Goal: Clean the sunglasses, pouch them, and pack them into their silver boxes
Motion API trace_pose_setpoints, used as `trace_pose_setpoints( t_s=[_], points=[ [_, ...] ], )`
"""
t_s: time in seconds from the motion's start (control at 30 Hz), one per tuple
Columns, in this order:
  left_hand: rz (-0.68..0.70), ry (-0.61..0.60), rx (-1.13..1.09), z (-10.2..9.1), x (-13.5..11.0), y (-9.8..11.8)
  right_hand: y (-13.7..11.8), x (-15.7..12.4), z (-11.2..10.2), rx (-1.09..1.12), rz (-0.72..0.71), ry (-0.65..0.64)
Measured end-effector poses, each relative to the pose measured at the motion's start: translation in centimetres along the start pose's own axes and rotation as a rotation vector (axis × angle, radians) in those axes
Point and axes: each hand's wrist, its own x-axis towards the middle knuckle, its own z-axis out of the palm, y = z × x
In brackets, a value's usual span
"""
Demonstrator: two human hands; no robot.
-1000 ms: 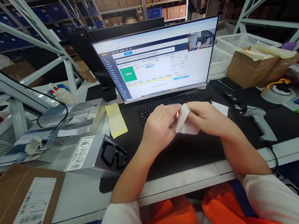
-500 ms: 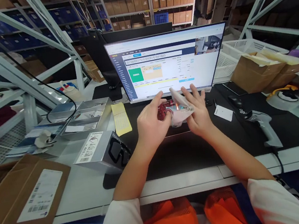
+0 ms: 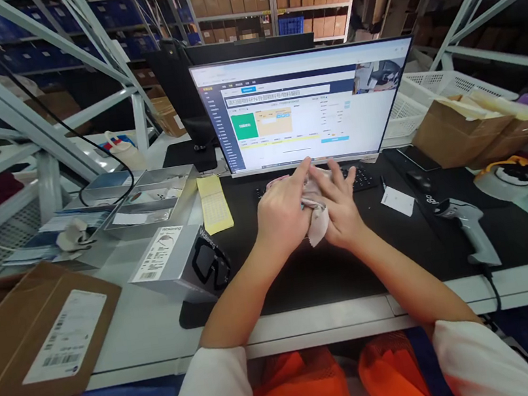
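Note:
Both hands are together over the desk mat, in front of the monitor. My right hand (image 3: 339,206) is closed on a thin, greyish-pink cloth (image 3: 318,223), whose loose end hangs between the palms. My left hand (image 3: 286,213) is curled against the same cloth from the other side, index finger pointing forward. Between the hands is some small item, mostly covered by cloth and fingers; only a pinkish edge shows past the left knuckles, so its kind is unclear. The keyboard (image 3: 364,178) lies just beyond the hands, partly hidden.
A grey box with goggles printed on it (image 3: 182,263) and a yellow paper pad (image 3: 214,204) lie left. A brown carton (image 3: 41,337) is at the far left. Rightward are a barcode scanner (image 3: 470,230), a white card (image 3: 397,200) and a tape dispenser (image 3: 506,178). The monitor (image 3: 305,112) stands behind.
My hands have come closer together, and the cloth has folded down between them. The glossy red item at my left fingers is now mostly covered. The camera view has shifted slightly.

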Motion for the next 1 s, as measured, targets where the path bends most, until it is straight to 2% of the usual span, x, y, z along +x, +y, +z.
trace_pose_setpoints(
  t_s=[0.1, 0.27, 0.37, 0.47, 0.53, 0.63, 0.7, 0.83, 1.0],
  points=[
    [-0.016, 0.046, -0.029, 0.0, 0.0, -0.1, 0.7, 0.2, -0.5, -0.043, 0.052, 0.019],
    [-0.097, 0.115, -0.024, -0.6, 0.3, -0.2, 0.8, 0.2, -0.6, -0.033, 0.228, 0.062],
    [-0.112, 0.144, -0.030, -0.8, 0.3, -0.1, 0.2, -0.1, 0.0, 0.027, 0.203, 0.023],
    [-0.124, 0.169, -0.072, -0.7, 0.2, -0.2, 0.5, 0.0, 0.4, 0.088, 0.214, 0.061],
    [-0.102, 0.162, -0.099, -0.7, 0.2, -0.3, 1.4, 0.3, 0.1, 0.189, 0.281, 0.116],
    [-0.011, 0.071, -0.107, -0.9, 0.4, -0.3, 2.7, 0.9, -1.3, 0.360, 0.360, 0.166],
    [0.055, 0.008, -0.113, -1.0, 0.5, 0.0, 2.8, 1.3, -2.8, 0.441, 0.358, 0.127],
    [0.160, -0.057, -0.154, -1.0, 0.7, 0.6, 1.8, 1.9, -5.5, 0.534, 0.344, -0.104],
    [0.251, -0.098, -0.187, -0.8, 0.7, 1.1, 1.0, 2.2, -7.1, 0.610, 0.396, -0.302]
  ],
)
